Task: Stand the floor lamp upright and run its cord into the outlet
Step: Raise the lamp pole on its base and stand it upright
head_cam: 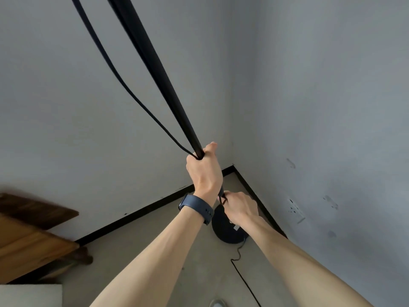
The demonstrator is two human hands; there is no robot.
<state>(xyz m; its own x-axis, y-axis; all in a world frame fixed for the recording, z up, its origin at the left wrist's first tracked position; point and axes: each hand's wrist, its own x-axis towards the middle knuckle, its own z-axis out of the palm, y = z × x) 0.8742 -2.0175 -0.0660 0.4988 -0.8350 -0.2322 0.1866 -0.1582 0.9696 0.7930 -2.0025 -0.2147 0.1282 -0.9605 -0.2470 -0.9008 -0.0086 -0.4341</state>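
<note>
Two walls meet in the corner ahead of you: the left wall (88, 107) and the right wall (332, 96), both pale grey, with a dark skirting (141, 214) along their foot and a beige floor (168, 247) below. At your far left a wooden table (28, 238) leans into view, slightly blurred.

The lamp pole (155, 69) is black and runs from the top edge down to the corner, standing close to upright in this wide-angle view. A thinner black strand (124, 85) hangs beside it from above and meets it at your upper fist. The round black base (223, 227) sits on the floor in the corner, just beside the right wall's skirting and partly hidden by your arms.

Your left hand (204, 173) is wrapped tight around the pole, thumb up, with a dark blue watch (195, 207) on its wrist. Your right hand (240, 207) sits lower, fingers closed at the pole just above the base; whether it pinches the pole alone or something thin with it you cannot tell from here.

The cord (243, 280) leaves the base, kinks once, then lies across the floor toward the bottom edge. The outlet (295, 209), a white plate, is low on the right wall, near the base, and the cord does not reach it in view.
</note>
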